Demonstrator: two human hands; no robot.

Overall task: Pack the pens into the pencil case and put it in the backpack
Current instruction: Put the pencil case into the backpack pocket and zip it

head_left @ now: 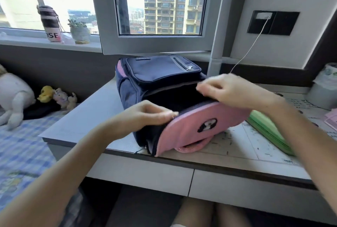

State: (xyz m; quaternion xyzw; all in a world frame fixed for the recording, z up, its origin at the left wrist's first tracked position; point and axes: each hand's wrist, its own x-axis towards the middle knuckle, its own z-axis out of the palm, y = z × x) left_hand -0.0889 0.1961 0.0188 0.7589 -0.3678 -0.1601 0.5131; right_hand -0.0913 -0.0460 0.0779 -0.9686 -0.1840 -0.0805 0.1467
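A navy and pink backpack (160, 71) lies on the desk with its main compartment gaping open and dark inside. My left hand (148, 115) pinches the near rim of the opening, right at the edge of the pink back panel (184, 135). Across the gap, my right hand (229, 91) pinches the far rim at its right end. The two hands hold the opening apart. A flat green case (264, 131) lies on the desk to the right, partly hidden by my right forearm; I cannot tell whether it is the pencil case. No pens are in view.
The desk (87, 117) ends just in front of the backpack, with drawers below. A bed with soft toys (58, 97) lies to the left. On the sill stand a bottle in a sleeve (50, 24) and a small plant pot (80, 33). A grey container (322, 93) and papers sit at far right.
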